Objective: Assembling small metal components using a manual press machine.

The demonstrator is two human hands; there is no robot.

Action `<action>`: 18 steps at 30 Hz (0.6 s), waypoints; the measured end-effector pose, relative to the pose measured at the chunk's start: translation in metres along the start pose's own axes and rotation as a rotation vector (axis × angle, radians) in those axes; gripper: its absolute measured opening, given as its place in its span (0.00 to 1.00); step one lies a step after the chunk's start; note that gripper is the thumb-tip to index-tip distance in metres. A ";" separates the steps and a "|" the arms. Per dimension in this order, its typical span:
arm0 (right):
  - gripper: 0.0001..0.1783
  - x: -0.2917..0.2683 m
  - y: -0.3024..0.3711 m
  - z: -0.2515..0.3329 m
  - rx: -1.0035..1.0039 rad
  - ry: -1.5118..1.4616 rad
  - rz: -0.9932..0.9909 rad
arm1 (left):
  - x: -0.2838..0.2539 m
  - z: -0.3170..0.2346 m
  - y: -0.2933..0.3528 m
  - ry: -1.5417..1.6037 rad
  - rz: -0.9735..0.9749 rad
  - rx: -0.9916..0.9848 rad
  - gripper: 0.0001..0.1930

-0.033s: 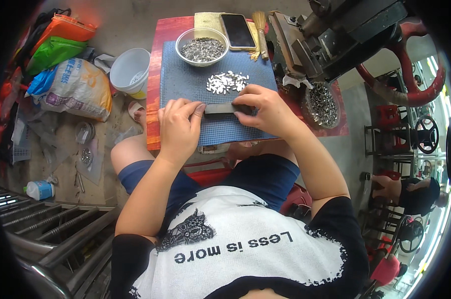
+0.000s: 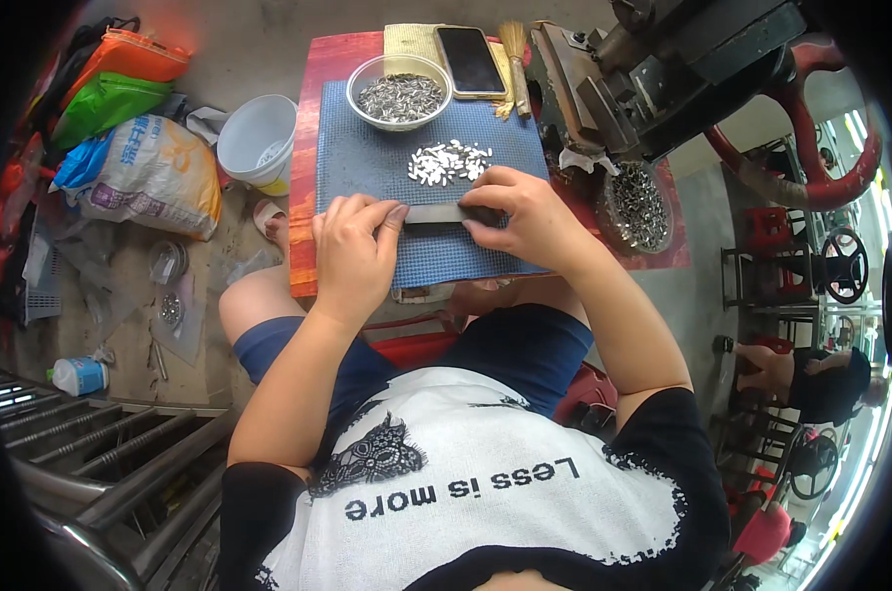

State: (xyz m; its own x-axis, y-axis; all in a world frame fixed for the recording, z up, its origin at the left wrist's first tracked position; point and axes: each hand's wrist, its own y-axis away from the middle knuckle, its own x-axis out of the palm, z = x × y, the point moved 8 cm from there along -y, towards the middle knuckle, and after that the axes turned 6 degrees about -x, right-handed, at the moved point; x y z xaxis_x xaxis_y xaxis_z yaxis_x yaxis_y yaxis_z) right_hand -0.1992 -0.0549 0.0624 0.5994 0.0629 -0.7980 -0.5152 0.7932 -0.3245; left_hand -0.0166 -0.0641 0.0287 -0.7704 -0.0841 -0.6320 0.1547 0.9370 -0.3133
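Fingers and thumb of the left hand (image 2: 352, 244) close on the left end of a grey bar (image 2: 433, 214), though part of that grip is hidden. From these fingertips the bar runs rightward, its long axis roughly level across the person's front, to the right hand (image 2: 527, 212), so neither hand is nearer: each touches one end. Its upper face looks flat, smooth and light grey, with a darker side toward the body; whether it rests on the blue mat (image 2: 362, 163), I cannot tell. Beyond the left fingers stands a clear bowl (image 2: 400, 125) of small metallic pieces (image 2: 399, 98); beyond the gap between the hands lie loose white pieces (image 2: 444, 164). The right fingers and thumb clasp the bar's right end, and well to their right sits a round container (image 2: 669, 231).
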 end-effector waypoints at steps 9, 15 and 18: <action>0.13 0.001 -0.003 0.001 0.001 -0.049 0.074 | 0.003 -0.003 -0.004 -0.011 0.065 -0.009 0.11; 0.13 0.007 0.003 -0.002 -0.030 -0.030 0.082 | 0.011 -0.014 -0.006 -0.041 0.216 0.053 0.13; 0.13 -0.006 0.008 -0.005 0.076 -0.106 0.058 | 0.013 -0.029 -0.023 0.029 0.269 0.110 0.13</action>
State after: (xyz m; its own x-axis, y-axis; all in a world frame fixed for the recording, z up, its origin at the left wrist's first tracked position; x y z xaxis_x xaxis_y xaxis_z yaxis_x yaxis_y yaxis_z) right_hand -0.2106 -0.0519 0.0621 0.6332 0.1707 -0.7549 -0.5058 0.8295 -0.2367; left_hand -0.0480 -0.0772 0.0480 -0.7096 0.1732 -0.6829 0.4207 0.8817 -0.2135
